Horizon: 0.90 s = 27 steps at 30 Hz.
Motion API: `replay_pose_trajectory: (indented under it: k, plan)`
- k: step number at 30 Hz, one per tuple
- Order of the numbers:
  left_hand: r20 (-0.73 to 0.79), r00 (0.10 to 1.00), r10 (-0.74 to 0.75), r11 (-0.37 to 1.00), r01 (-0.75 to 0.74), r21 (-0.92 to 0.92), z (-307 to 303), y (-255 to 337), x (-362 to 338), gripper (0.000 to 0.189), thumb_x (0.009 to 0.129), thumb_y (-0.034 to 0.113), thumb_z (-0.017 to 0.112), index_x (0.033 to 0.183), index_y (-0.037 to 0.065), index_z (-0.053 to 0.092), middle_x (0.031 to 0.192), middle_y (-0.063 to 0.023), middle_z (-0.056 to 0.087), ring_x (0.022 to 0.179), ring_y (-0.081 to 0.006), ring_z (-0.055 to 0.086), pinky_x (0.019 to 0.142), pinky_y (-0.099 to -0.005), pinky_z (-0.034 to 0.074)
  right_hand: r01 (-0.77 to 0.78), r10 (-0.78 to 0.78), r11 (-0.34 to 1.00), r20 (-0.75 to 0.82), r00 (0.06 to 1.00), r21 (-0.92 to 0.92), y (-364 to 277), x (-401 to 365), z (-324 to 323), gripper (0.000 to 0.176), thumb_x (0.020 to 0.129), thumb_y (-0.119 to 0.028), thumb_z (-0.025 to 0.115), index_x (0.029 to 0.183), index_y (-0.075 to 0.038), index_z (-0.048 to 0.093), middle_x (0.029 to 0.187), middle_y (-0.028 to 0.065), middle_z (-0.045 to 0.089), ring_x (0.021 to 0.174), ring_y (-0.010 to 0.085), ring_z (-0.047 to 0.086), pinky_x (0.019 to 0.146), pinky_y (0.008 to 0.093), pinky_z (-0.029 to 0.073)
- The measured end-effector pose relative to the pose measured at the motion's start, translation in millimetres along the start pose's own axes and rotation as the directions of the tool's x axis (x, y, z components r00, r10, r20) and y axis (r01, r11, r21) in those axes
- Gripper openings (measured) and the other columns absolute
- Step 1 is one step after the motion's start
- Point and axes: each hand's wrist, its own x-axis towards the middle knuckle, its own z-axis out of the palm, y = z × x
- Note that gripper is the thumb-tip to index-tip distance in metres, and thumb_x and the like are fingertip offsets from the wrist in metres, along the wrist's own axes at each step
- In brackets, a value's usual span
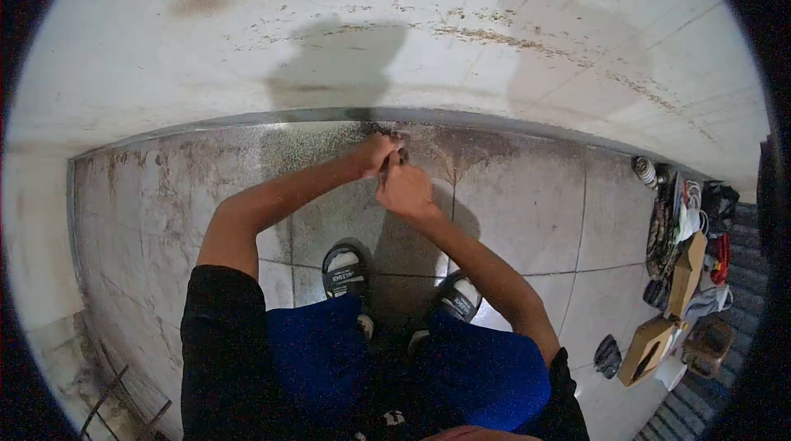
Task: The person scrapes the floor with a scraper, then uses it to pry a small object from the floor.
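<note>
My left hand (377, 154) is closed near the foot of the wall, its fingers wrapped round a small dark object that I cannot make out. Against it, just to the right and nearer to me, my right hand (405, 187) is closed too, its fingertips pressed at the same spot. Both hands are over the tiled floor (519, 219), close to the grey strip (494, 122) along the wall's base. Dark, wet-looking stains lie on the tiles around them. My fingers hide most of what is between them.
The stained white wall (461, 62) rises ahead. At the right lie an open cardboard box (647, 350), cables, a red item (720, 260), a dark crumpled item (607, 356) and a brown container (709, 345). My sandalled feet are below my hands. Thin rods (105, 400) stand at the lower left.
</note>
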Motion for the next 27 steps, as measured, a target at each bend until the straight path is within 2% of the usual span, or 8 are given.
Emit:
replay_pose_trajectory:
  k: [3,8,10,16,18,21,23,27]
  plan:
    - [0.087,0.961,-0.262,0.948,0.273,-0.161,6,-1,0,0.025,0.087,0.022,0.049,0.089,-0.002,0.054,0.066,-0.0209,0.057,0.060,-0.0338,0.060,0.054,-0.0414,0.045,0.010,-0.010,1.000,0.003,1.000,0.030,4,1,-2,0.045,0.074,-0.019,0.055,0.110,0.005,0.047,0.069,0.0222,0.063,0.064,0.0380,0.063,0.060,0.0475,0.051]
    - [-0.006,0.996,-0.085,0.953,0.083,0.291,11,13,-7,0.024,0.085,0.020,0.050,0.081,-0.003,0.053,0.063,-0.0211,0.057,0.061,-0.0349,0.061,0.056,-0.0412,0.047,0.002,-0.002,1.000,0.028,1.000,-0.011,6,-12,6,0.045,0.075,-0.020,0.055,0.112,0.005,0.047,0.070,0.0218,0.063,0.065,0.0386,0.063,0.062,0.0479,0.050]
    - [-0.003,0.990,-0.142,0.989,0.142,0.045,7,-6,-1,0.021,0.082,0.018,0.052,0.081,-0.003,0.052,0.065,-0.0222,0.057,0.064,-0.0365,0.062,0.057,-0.0426,0.047,0.037,-0.037,0.999,-0.025,0.999,-0.008,2,-2,-3,0.044,0.074,-0.020,0.056,0.110,0.005,0.047,0.069,0.0214,0.063,0.065,0.0381,0.063,0.062,0.0475,0.051]
    - [0.032,0.997,-0.069,0.974,0.060,0.218,2,11,-4,0.023,0.086,0.019,0.051,0.082,-0.004,0.053,0.067,-0.0230,0.057,0.068,-0.0363,0.062,0.057,-0.0426,0.048,0.072,-0.073,0.997,-0.058,0.996,-0.024,10,-9,7,0.038,0.075,-0.019,0.056,0.106,0.003,0.050,0.065,0.0205,0.062,0.059,0.0373,0.063,0.057,0.0474,0.050]
    - [0.112,0.940,-0.323,0.944,0.328,-0.027,-10,35,-5,0.020,0.085,0.018,0.053,0.089,-0.001,0.055,0.062,-0.0201,0.056,0.060,-0.0324,0.059,0.054,-0.0416,0.046,0.061,-0.063,0.998,-0.055,0.996,-0.031,5,-10,3,0.038,0.075,-0.018,0.056,0.105,0.003,0.050,0.065,0.0203,0.063,0.060,0.0369,0.063,0.057,0.0472,0.050]
    - [0.055,0.974,-0.221,0.963,0.227,-0.146,17,-25,-7,0.034,0.082,0.019,0.056,0.113,0.005,0.057,0.057,-0.0174,0.053,0.049,-0.0308,0.053,0.050,-0.0432,0.043,0.050,-0.054,0.997,-0.066,0.996,-0.064,-2,6,5,0.039,0.074,-0.018,0.056,0.105,0.005,0.050,0.066,0.0205,0.063,0.060,0.0366,0.064,0.057,0.0468,0.051]
    - [0.028,0.993,-0.118,0.993,0.117,0.026,2,-28,3,0.037,0.083,0.018,0.056,0.118,0.006,0.055,0.056,-0.0172,0.051,0.047,-0.0297,0.050,0.048,-0.0422,0.041,0.059,-0.065,0.995,-0.076,0.995,-0.079,-1,13,4,0.039,0.074,-0.018,0.055,0.105,0.006,0.051,0.066,0.0209,0.063,0.061,0.0367,0.064,0.056,0.0462,0.051]
    - [-0.088,0.995,-0.040,0.991,0.028,-0.132,16,-15,-10,0.038,0.083,0.022,0.055,0.118,0.007,0.056,0.054,-0.0168,0.050,0.044,-0.0290,0.048,0.047,-0.0410,0.040,0.104,-0.106,0.994,-0.048,0.993,-0.045,2,-4,-2,0.037,0.076,-0.016,0.054,0.105,0.007,0.052,0.067,0.0213,0.063,0.061,0.0370,0.063,0.055,0.0453,0.050]
